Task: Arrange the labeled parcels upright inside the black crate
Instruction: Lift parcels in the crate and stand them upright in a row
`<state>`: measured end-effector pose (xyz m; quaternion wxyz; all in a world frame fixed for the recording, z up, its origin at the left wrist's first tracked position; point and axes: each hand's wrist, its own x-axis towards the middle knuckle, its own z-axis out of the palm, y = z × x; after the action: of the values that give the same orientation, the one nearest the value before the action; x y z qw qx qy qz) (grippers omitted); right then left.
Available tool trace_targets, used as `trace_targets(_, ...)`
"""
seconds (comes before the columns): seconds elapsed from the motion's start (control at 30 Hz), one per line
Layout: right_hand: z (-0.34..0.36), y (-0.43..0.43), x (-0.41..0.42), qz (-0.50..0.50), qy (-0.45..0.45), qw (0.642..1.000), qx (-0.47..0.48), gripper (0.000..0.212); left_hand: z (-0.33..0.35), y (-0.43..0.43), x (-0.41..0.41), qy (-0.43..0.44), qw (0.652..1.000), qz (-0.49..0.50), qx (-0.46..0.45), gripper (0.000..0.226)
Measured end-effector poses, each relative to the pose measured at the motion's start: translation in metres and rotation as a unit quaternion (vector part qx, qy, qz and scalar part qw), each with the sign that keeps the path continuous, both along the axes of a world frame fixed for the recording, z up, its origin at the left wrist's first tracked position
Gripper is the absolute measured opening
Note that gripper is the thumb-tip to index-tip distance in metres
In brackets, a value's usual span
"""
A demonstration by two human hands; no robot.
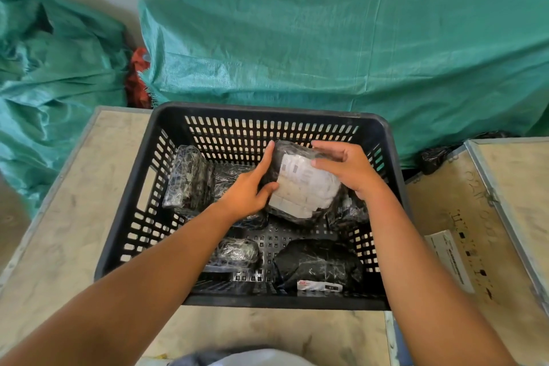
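A black slotted crate (267, 111) stands on a wooden table. Inside it, both hands hold one black-wrapped parcel (300, 187) with a white label facing me, tilted and nearly upright near the crate's middle. My left hand (248, 192) grips its left edge, with the forefinger stretched up along the side. My right hand (346, 169) clasps its top right corner. Another wrapped parcel (188, 178) stands upright against the left wall. Two more parcels lie flat near the front: a small one (237, 251) and a larger one (319, 266) with a label strip.
The crate rests on a pale wooden table top (62, 205). A second wooden surface (445, 217) at the right carries a white label sheet (450, 260). Green woven sacks (326, 53) are piled behind, along the wall. A black bag (435, 159) lies behind the crate's right corner.
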<state>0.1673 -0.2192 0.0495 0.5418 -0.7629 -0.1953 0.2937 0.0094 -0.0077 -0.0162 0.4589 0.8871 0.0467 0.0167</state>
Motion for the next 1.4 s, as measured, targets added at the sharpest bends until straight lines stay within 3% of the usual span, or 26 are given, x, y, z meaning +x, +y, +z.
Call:
trace_targets(0.1, -0.002, 0.002, -0.002, -0.025, -0.044, 0.998, -0.035, 0.055, -0.002, -0.003, 0.001, 0.045, 0.995, 0.074, -0.052, 0.072)
trace_targets(0.23, -0.015, 0.008, -0.015, 0.084, -0.067, 0.981, -0.163, 0.088, -0.007, -0.008, 0.006, 0.083, 0.985, 0.128, -0.082, 0.054)
trace_targets(0.37, -0.035, 0.017, -0.027, 0.118, -0.048, 0.954, -0.27, 0.118, -0.011, -0.015, 0.005, 0.179, 0.981, 0.071, -0.033, 0.075)
trace_targets(0.5, -0.052, 0.018, -0.032, 0.132, -0.043, 0.928, -0.344, 0.128, -0.017, -0.031, 0.006, 0.239, 0.97, 0.012, 0.033, 0.099)
trace_targets(0.63, -0.064, 0.021, -0.034, 0.108, -0.065, 0.912, -0.391, 0.131, -0.024, -0.05, 0.011, 0.262, 0.958, -0.008, 0.119, 0.102)
trace_targets(0.77, -0.072, 0.027, -0.039, 0.118, -0.086, 0.892, -0.428, 0.125, -0.029, -0.058, 0.006, 0.303, 0.916, -0.061, 0.256, 0.104)
trace_targets(0.9, -0.063, 0.025, -0.046, 0.135, -0.108, 0.879, -0.444, 0.113, -0.032, -0.063, 0.006, 0.321, 0.895, -0.077, 0.3, 0.105)
trace_targets(0.97, -0.043, 0.023, -0.047, 0.118, -0.159, 0.886, -0.418, 0.094, -0.033, -0.063, 0.005, 0.303, 0.897, -0.078, 0.313, 0.096)
trace_targets(1.1, 0.01, 0.014, -0.039, -0.014, -0.301, 0.88, -0.366, 0.07, -0.035, -0.052, 0.006, 0.278, 0.904, -0.088, 0.313, 0.084)
trace_targets(1.17, 0.023, 0.003, -0.037, -0.038, -0.287, 0.87, -0.398, 0.073, -0.035, -0.048, 0.007, 0.28, 0.906, -0.092, 0.304, 0.083)
trace_targets(1.3, 0.016, -0.016, -0.053, 0.013, -0.23, 0.83, -0.509, 0.1, -0.036, -0.049, 0.007, 0.277, 0.907, -0.091, 0.303, 0.084)
trace_targets(1.4, 0.008, -0.019, -0.055, 0.024, -0.245, 0.852, -0.463, 0.105, -0.036, -0.048, 0.006, 0.275, 0.91, -0.088, 0.299, 0.085)
